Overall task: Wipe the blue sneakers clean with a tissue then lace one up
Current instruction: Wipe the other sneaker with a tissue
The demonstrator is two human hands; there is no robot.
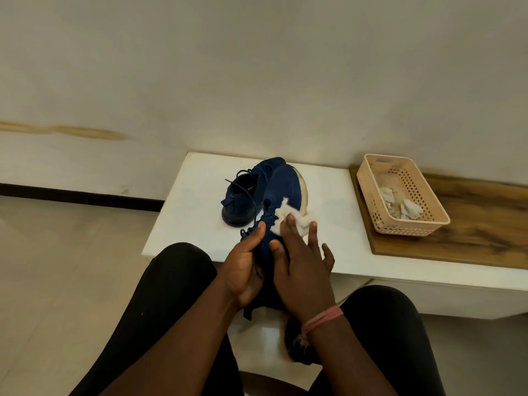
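I hold one blue sneaker (283, 187) with a whitish sole over the front edge of the white table (183, 218), toe pointing away from me. My left hand (245, 267) grips its heel end and dark laces. My right hand (303, 261) presses a crumpled white tissue (288, 217) against the sneaker's side with straight fingers. The second blue sneaker (243, 195) stands on the table just behind and to the left, its laces loose.
A beige perforated basket (368, 181) with crumpled used tissues (411, 208) sits on a wooden board (485, 230) at the right. A pale wall rises right behind the table. My knees in black trousers flank the hands, over a tiled floor.
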